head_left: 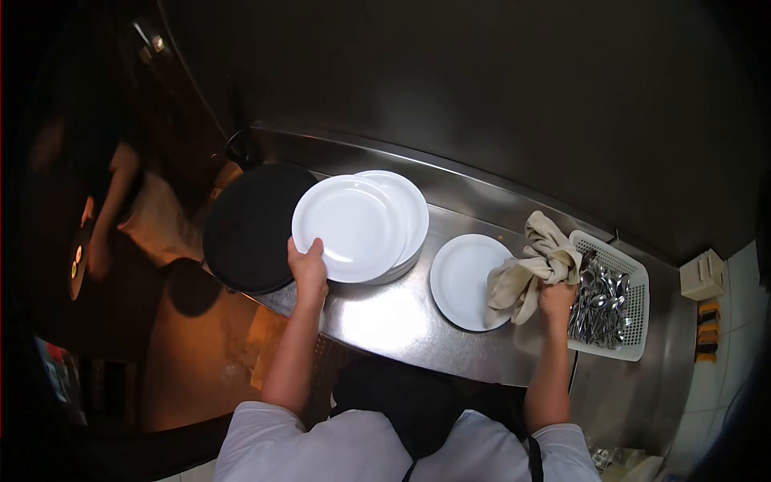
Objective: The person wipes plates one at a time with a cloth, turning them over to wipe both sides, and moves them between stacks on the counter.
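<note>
My left hand (308, 269) grips the near left edge of a white plate (347, 229), thumb on top of the rim. That plate overlaps a stack of white plates (414, 210) on the steel counter. A beige cloth (540, 261) is bunched in my right hand (557, 301), and its loose end hangs over the right rim of another white plate (466, 281). Just right of that hand stands a white perforated basket (634, 321) holding many spoons and forks (601, 301).
Round black trays (259, 229) lie at the counter's left end. A steel backsplash (482, 177) runs behind. A beige box (703, 275) is by the tiled wall at right. At far left, another person's arm (116, 197) shows in the dark.
</note>
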The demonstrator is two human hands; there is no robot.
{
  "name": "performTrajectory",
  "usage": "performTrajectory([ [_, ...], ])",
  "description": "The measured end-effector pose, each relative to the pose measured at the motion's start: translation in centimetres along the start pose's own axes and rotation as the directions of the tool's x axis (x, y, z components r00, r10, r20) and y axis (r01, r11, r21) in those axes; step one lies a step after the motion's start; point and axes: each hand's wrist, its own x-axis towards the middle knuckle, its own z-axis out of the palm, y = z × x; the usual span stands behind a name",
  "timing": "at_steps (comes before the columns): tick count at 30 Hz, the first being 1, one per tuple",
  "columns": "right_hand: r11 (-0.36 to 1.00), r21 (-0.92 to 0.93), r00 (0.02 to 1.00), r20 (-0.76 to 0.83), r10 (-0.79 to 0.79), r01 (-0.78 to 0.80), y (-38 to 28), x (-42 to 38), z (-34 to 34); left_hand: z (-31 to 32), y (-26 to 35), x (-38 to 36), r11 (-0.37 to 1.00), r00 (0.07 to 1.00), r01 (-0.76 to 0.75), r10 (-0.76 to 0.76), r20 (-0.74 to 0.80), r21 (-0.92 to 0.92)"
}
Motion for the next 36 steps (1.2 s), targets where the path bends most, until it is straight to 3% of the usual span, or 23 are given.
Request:
performTrajectory([
  [2,0.991,0.118,0.998,0.007,0.063,-0.064,-0.7,-0.8,0.3,1.2,-1.0,-0.1,1.000,1.000,0.009,-0.008,-0.011,0.012],
  [4,0.989,0.122,0.992,0.100,0.073,-0.085,-2.4,-1.1,0.1,1.9,-2.1,0.3,0.998,0.998,0.047,-0.048,0.032,0.032],
  [6,0.983,0.175,0.981,0.194,0.019,-0.053,-3.1,-0.7,0.0,2.9,-4.2,1.2,0.982,1.000,0.007,-0.003,-0.020,0.189],
  [8,0.987,0.132,0.974,0.216,0.062,-0.092,-2.8,-0.2,0.2,3.9,-3.0,0.2,0.922,0.995,0.026,0.015,-0.103,0.385],
  [9,0.988,0.106,0.971,0.224,0.087,-0.113,-2.5,0.1,0.4,4.0,-1.0,-1.9,0.892,0.980,-0.150,0.192,-0.058,0.427],
  [11,0.995,-0.100,0.980,0.198,0.009,0.011,-1.7,1.2,1.5,4.4,1.6,-6.3,0.737,0.849,-0.486,0.525,0.054,0.471],
  [12,0.968,-0.238,0.977,0.214,-0.024,0.076,-0.6,1.5,2.4,4.0,0.1,-8.8,0.877,0.925,-0.365,0.304,0.228,0.313],
  [13,0.919,-0.367,0.970,0.237,-0.055,0.142,0.4,1.8,3.5,3.6,-1.5,-11.7,0.967,0.903,-0.179,0.088,0.420,0.182],
  [15,0.906,-0.419,0.923,0.368,0.110,0.059,1.3,1.7,8.0,5.0,-4.0,-16.3,0.889,0.714,-0.160,-0.196,0.672,0.429],
  [17,0.736,-0.514,0.875,0.430,-0.222,0.440,2.4,-0.8,12.6,7.6,-6.8,-17.3,0.792,0.624,0.080,-0.513,0.589,0.605],
  [18,0.829,-0.399,0.833,0.536,-0.135,0.391,1.1,-2.1,13.5,8.3,-8.9,-17.1,0.823,0.698,-0.055,-0.374,0.611,0.566],
  [20,0.927,-0.226,0.713,0.698,-0.061,0.300,-0.6,-6.1,11.1,8.4,-12.6,-16.4,0.843,0.624,0.041,-0.441,0.645,0.536],
  [22,0.951,-0.082,0.602,0.789,-0.120,0.297,-1.3,-8.6,7.5,8.1,-11.1,-16.6,0.874,0.654,0.068,-0.403,0.640,0.481],
  [23,0.913,-0.186,0.609,0.789,-0.081,0.362,-0.4,-8.6,5.8,7.8,-9.3,-17.0,0.885,0.672,0.083,-0.389,0.630,0.457],
  [24,0.862,-0.285,0.619,0.784,-0.042,0.420,0.8,-8.4,3.6,8.0,-5.0,-17.0,0.809,0.613,0.151,-0.527,0.588,0.568],
  [27,0.637,-0.584,0.706,0.703,0.087,0.503,0.7,-4.6,2.9,6.9,-6.0,-17.3,0.775,0.527,0.216,-0.604,0.597,0.594],
  [29,0.727,-0.582,0.838,0.545,0.017,0.364,1.6,-2.1,7.9,7.3,-5.9,-17.2,0.780,0.547,0.201,-0.591,0.593,0.593],
  [31,0.796,-0.488,0.835,0.550,-0.039,0.359,0.6,-1.9,13.7,7.7,-5.7,-17.0,0.760,0.553,0.177,-0.602,0.576,0.625],
  [32,0.942,-0.254,0.806,0.591,-0.027,0.218,-0.9,-3.7,14.8,7.7,-5.6,-16.8,0.736,0.548,0.159,-0.620,0.561,0.658],
  [33,0.999,-0.002,0.778,0.627,-0.038,0.050,-2.3,-5.5,14.9,7.6,-5.5,-16.4,0.715,0.546,0.137,-0.632,0.550,0.686],
  [34,0.978,0.031,0.688,0.705,-0.169,0.208,-2.5,-7.1,13.5,6.7,-10.0,-16.0,0.801,0.528,0.204,-0.574,0.626,0.563],
  [35,0.930,0.080,0.564,0.775,-0.284,0.358,-2.2,-8.9,11.6,6.2,-11.9,-16.0,0.877,0.629,0.008,-0.378,0.679,0.480],
  [36,0.934,0.014,0.564,0.794,-0.227,0.357,0.2,-10.9,8.8,5.7,-13.3,-16.3,0.899,0.689,-0.189,-0.165,0.706,0.396],
])
